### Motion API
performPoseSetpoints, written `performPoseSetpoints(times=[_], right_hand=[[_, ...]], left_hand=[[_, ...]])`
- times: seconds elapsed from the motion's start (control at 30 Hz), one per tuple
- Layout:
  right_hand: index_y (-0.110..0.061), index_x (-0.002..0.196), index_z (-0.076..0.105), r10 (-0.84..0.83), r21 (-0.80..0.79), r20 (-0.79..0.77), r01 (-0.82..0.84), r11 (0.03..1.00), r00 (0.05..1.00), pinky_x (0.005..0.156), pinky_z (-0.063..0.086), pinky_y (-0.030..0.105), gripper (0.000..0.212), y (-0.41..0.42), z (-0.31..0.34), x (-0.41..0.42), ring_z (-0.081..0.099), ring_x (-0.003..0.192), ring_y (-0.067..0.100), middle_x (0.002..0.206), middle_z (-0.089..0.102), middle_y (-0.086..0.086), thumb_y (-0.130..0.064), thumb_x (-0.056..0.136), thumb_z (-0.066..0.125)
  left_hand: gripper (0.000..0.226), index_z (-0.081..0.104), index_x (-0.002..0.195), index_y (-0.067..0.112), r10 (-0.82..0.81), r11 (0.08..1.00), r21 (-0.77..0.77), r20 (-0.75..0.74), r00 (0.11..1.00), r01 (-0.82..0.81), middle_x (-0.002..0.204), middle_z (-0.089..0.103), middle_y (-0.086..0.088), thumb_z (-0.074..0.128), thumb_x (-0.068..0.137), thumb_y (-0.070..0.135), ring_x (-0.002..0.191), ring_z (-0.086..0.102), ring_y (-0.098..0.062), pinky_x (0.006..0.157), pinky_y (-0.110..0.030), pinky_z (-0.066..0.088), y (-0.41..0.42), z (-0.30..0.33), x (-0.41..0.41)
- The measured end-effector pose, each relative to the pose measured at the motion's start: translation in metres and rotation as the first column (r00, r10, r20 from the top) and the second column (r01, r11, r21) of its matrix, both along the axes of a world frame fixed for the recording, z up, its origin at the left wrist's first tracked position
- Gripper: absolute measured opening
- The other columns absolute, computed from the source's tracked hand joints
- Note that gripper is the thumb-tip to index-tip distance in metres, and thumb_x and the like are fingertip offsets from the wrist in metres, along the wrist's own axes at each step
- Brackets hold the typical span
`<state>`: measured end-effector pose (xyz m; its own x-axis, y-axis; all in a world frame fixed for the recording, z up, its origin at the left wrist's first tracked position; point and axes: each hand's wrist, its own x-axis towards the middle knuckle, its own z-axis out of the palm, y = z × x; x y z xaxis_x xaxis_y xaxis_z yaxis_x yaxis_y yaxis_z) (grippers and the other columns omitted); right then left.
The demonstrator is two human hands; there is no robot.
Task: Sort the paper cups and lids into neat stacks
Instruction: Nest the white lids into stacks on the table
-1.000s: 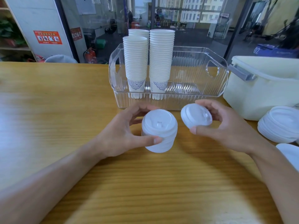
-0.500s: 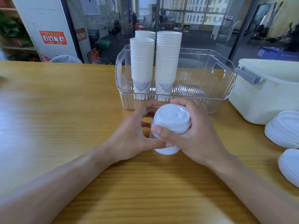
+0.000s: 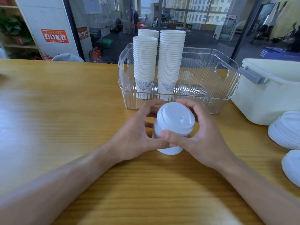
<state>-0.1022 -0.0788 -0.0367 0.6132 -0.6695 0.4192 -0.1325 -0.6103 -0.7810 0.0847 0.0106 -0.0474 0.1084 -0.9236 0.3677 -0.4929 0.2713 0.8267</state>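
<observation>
I am curling my left hand (image 3: 138, 137) around the lid stack (image 3: 170, 138) on the wooden table (image 3: 65, 119) while my right hand (image 3: 201, 137) is gripping the top lid (image 3: 176, 116), which I judge needs seating squarely and pressing evenly.

A second earlier the right hand (image 3: 206, 137) held one lid (image 3: 176, 117) apart, just right of the lid stack (image 3: 168, 140) in the left hand (image 3: 136, 137) — then it brought that lid over and set it on top. By now both hands closed around the stack — the right thumb lying across its front.
</observation>
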Motion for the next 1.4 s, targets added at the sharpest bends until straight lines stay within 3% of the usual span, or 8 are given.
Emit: performPoseSetpoints(times=[0.1,0.23,0.3,0.6,0.7,0.87,1.2,1.4], right_hand=[[-0.043,0.134,0.050,0.040,0.028,-0.072,-0.038,0.999,0.997,0.095,0.039,0.004,0.085,0.001,-0.003,0.002,0.048,0.124,-0.010,0.131,0.048,-0.019,-0.072,0.059,0.078],[-0.039,0.150,0.042,0.157,0.139,-0.040,-0.150,0.979,0.987,0.113,0.042,0.034,0.082,-0.002,-0.005,-0.003,0.048,0.137,0.001,0.145,0.051,-0.020,-0.061,0.076,0.069],[-0.040,0.150,0.044,0.145,0.125,-0.028,-0.141,0.982,0.989,0.114,0.042,0.039,0.080,-0.001,-0.004,-0.005,0.051,0.136,0.004,0.143,0.056,-0.018,-0.057,0.076,0.070],[-0.041,0.139,0.054,0.092,0.077,-0.064,-0.087,0.993,0.994,0.096,0.042,0.009,0.076,-0.002,-0.004,-0.005,0.056,0.125,-0.002,0.129,0.062,-0.022,-0.065,0.069,0.074],[-0.043,0.141,0.053,0.080,0.068,-0.066,-0.075,0.995,0.995,0.100,0.042,0.011,0.081,-0.003,-0.005,-0.007,0.054,0.128,-0.003,0.132,0.060,-0.025,-0.067,0.068,0.076],[-0.039,0.148,0.049,0.109,0.100,-0.051,-0.104,0.990,0.993,0.107,0.041,0.018,0.082,-0.003,-0.004,-0.015,0.052,0.131,-0.005,0.136,0.059,-0.029,-0.067,0.074,0.071],[-0.036,0.136,0.062,0.012,-0.017,-0.033,-0.013,1.000,0.999,0.098,0.040,0.007,0.078,-0.001,-0.004,-0.015,0.059,0.123,-0.006,0.126,0.065,-0.033,-0.066,0.066,0.080],[-0.031,0.136,0.064,0.002,0.015,-0.030,-0.001,1.000,1.000,0.103,0.048,0.023,0.083,-0.001,-0.005,-0.015,0.062,0.122,0.000,0.124,0.069,-0.025,-0.070,0.064,0.081]], left_hand=[[0.101,0.039,0.150,0.029,-0.013,1.000,0.014,0.024,1.000,0.013,0.135,0.059,0.020,0.093,0.066,0.039,0.133,0.053,-0.004,0.097,-0.016,0.048,0.001,0.000,0.001],[0.103,0.037,0.153,0.028,-0.029,0.998,0.048,0.020,0.999,0.028,0.138,0.060,0.017,0.094,0.068,0.036,0.135,0.050,0.001,0.099,-0.013,0.045,0.002,0.002,0.002],[0.103,0.036,0.154,0.029,-0.027,0.998,0.057,0.022,0.999,0.026,0.138,0.060,0.016,0.094,0.068,0.034,0.136,0.051,0.000,0.100,-0.015,0.046,0.002,0.001,0.002],[0.093,0.047,0.146,0.033,-0.015,0.999,0.040,0.044,0.999,0.014,0.134,0.062,0.021,0.095,0.066,0.038,0.134,0.053,-0.005,0.101,-0.025,0.050,0.001,0.000,0.002],[0.085,0.051,0.142,0.034,-0.016,0.999,0.043,0.063,0.998,0.013,0.132,0.063,0.021,0.095,0.069,0.036,0.133,0.053,-0.006,0.101,-0.029,0.050,0.003,0.002,0.002],[0.085,0.051,0.141,0.033,-0.012,0.998,0.056,0.040,0.999,0.009,0.133,0.063,0.023,0.095,0.067,0.032,0.133,0.053,-0.002,0.098,-0.018,0.049,0.003,0.003,0.002],[0.089,0.051,0.142,0.031,-0.028,0.998,0.052,0.036,0.999,0.026,0.132,0.063,0.022,0.093,0.065,0.038,0.133,0.053,-0.003,0.097,-0.016,0.048,0.004,0.002,0.002],[0.090,0.049,0.144,0.033,-0.036,0.998,0.053,0.050,0.998,0.033,0.135,0.061,0.024,0.093,0.067,0.049,0.136,0.051,-0.002,0.098,-0.020,0.048,0.004,0.003,0.002]])
